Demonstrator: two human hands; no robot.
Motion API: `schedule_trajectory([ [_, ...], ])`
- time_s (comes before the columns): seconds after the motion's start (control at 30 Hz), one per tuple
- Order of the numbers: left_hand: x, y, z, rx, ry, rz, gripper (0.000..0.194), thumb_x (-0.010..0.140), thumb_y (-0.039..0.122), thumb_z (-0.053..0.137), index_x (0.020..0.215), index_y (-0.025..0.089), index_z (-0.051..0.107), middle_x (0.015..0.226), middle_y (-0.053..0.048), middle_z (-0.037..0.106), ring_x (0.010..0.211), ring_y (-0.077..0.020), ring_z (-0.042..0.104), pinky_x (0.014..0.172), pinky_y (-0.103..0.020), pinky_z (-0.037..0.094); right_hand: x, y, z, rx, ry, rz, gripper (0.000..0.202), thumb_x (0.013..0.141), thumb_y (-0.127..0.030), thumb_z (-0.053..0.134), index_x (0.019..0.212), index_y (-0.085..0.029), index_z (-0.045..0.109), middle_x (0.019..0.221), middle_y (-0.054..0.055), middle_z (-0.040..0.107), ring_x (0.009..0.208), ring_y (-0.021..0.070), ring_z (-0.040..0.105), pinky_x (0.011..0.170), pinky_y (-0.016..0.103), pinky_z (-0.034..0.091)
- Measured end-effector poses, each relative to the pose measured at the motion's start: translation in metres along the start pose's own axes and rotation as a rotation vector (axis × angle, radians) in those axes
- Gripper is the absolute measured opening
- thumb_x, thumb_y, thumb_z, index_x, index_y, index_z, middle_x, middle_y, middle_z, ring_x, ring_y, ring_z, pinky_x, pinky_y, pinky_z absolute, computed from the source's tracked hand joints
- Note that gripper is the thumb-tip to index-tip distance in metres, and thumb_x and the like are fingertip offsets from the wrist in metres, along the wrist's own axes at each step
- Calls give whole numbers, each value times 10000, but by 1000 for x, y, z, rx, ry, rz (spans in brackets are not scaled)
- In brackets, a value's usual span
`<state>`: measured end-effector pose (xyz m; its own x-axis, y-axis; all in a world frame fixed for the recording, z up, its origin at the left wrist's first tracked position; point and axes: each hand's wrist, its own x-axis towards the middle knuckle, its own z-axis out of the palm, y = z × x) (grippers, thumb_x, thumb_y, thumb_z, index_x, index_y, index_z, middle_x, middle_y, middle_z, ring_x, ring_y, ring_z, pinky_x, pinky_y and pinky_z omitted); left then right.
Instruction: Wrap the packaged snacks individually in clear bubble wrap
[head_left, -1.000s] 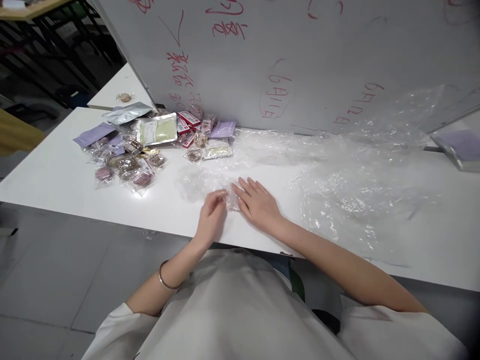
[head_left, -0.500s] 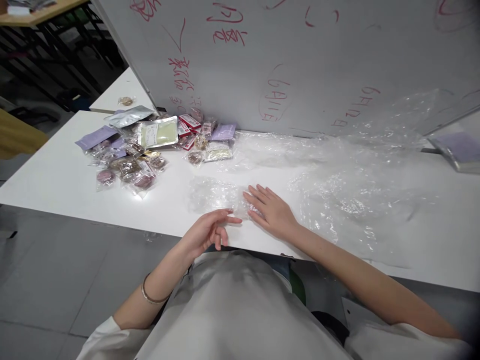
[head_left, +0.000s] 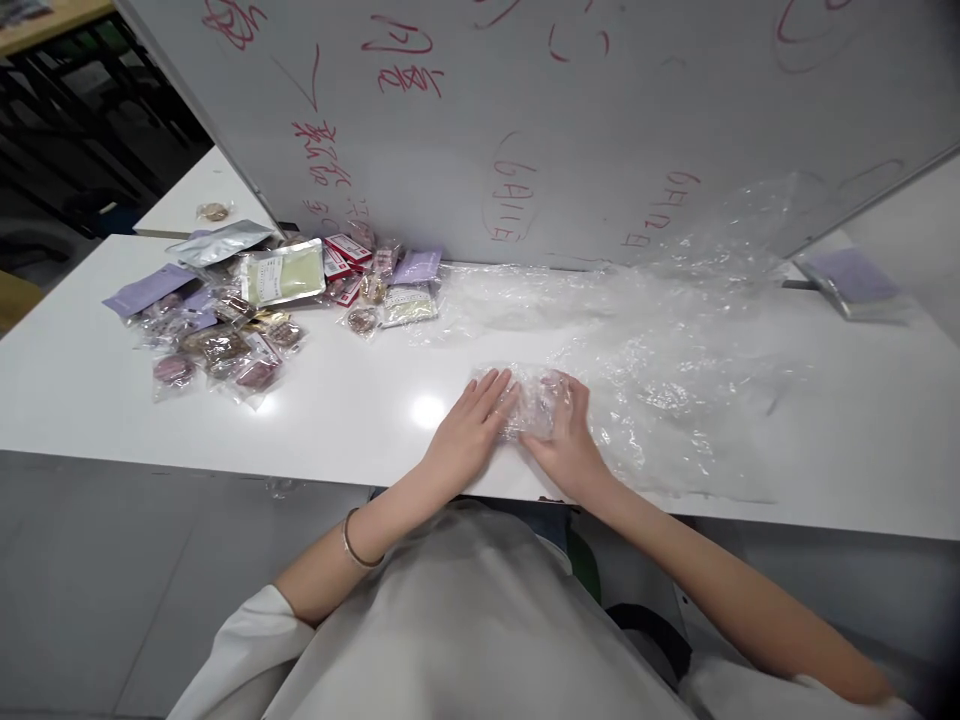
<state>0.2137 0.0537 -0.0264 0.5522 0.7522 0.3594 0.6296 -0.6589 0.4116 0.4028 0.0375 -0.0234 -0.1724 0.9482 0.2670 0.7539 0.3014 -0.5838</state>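
Observation:
In front of me on the white table (head_left: 367, 400) lies a small folded bundle of clear, crinkled plastic film (head_left: 535, 402). My left hand (head_left: 469, 430) rests on the bundle's left side, its fingers stretched out flat. On the other side my right hand (head_left: 570, 440) has its thumb at the near edge and its fingers curled over the far edge, gripping the film. Whether anything is wrapped inside cannot be made out. Just right of that hand spreads a large loose sheet of clear plastic (head_left: 660, 400), running back toward the whiteboard.
A pile of small wrapped packets, among them a pale green pouch (head_left: 283, 274), a silver pouch (head_left: 221, 243) and a purple packet (head_left: 148, 290), sits at the left. Behind the table stands a whiteboard (head_left: 585, 130) with red writing. A purple-topped packet (head_left: 853, 280) lies far right.
My left hand has come down from the air onto the film. The film's left part has been folded over to the right, and my right hand has gone from lying flat to gripping.

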Motion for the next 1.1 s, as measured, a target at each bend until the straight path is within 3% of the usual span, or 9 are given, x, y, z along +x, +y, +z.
schedule_trajectory([
  [0.07, 2, 2, -2, 88, -101, 27, 522, 992, 131, 332, 1513, 160, 322, 1577, -174, 352, 1512, -284, 211, 1210, -537, 246, -10, 0, -22, -60, 116, 21, 851, 858, -190, 516, 1577, -211, 60, 1579, 187, 213, 1481, 353, 238, 1144, 624, 327],
  [0.17, 2, 7, -7, 165, -223, 52, 559, 954, 251, 468, 1492, 133, 372, 1575, -204, 336, 1504, -354, 206, 1209, -573, 193, -17, -3, -42, -175, 157, -215, 910, 849, -199, 523, 1595, -226, 2, 1641, 149, 107, 1512, 378, 123, 1170, 684, 202],
  [0.33, 2, 5, -3, 180, -247, 86, 768, 915, 588, 523, 1499, 117, 359, 1594, -227, 279, 1496, -411, 190, 1183, -608, 219, -4, 0, -31, -144, -227, -512, 901, 892, -303, 548, 1604, -195, 6, 1629, 152, 225, 1501, 329, 212, 1188, 590, 292],
  [0.5, 13, -11, -7, 143, -233, 149, 488, 943, 275, 535, 1389, 88, 470, 1443, -223, 511, 1426, -367, 383, 1129, -538, 381, 14, 16, -23, -38, -357, -453, 859, 866, -231, 538, 1601, -204, 94, 1599, 140, 305, 1462, 294, 326, 1147, 516, 405],
  [0.73, 35, -12, -45, -141, -149, 178, 355, 1001, 370, 487, 1309, 195, 495, 1334, -147, 609, 1273, -255, 575, 1036, -442, 507, 16, 12, -41, -24, -149, -256, 329, 915, -254, 510, 1217, -293, 637, 1203, 28, 717, 1098, 256, 684, 937, 427, 573],
  [0.8, 34, -11, -56, -192, -52, 64, 351, 1006, 370, 474, 1322, 217, 483, 1351, -131, 594, 1269, -243, 573, 1036, -435, 500, 10, 15, -71, -53, -10, -139, 231, 918, -313, 512, 1086, -263, 662, 971, 33, 762, 822, 221, 724, 704, 352, 597],
  [0.9, 28, -16, -65, -249, 35, -135, 311, 1017, 355, 441, 1293, 230, 511, 1284, -102, 626, 1227, -229, 591, 1028, -414, 489, -1, 37, -136, -172, 196, 149, 209, 899, -369, 512, 908, -215, 652, 623, 11, 653, 472, 174, 569, 428, 290, 418],
  [1.0, 22, -21, -65, -320, 39, -231, 293, 1017, 362, 432, 1255, 227, 538, 1230, -89, 649, 1198, -223, 600, 1027, -399, 475, 1, 72, -200, -392, 192, 669, 306, 788, -533, 620, 808, -234, 684, 583, 42, 623, 503, 232, 576, 452, 347, 418],
  [1.1, 19, -23, -63, -381, 28, -265, 342, 1018, 380, 428, 1318, 233, 499, 1280, -94, 624, 1233, -223, 574, 1055, -399, 449, 22, 99, -232, -415, 573, 868, 718, 877, -716, 402, 1297, -172, 607, 1020, 241, 687, 961, 417, 662, 742, 563, 503],
])
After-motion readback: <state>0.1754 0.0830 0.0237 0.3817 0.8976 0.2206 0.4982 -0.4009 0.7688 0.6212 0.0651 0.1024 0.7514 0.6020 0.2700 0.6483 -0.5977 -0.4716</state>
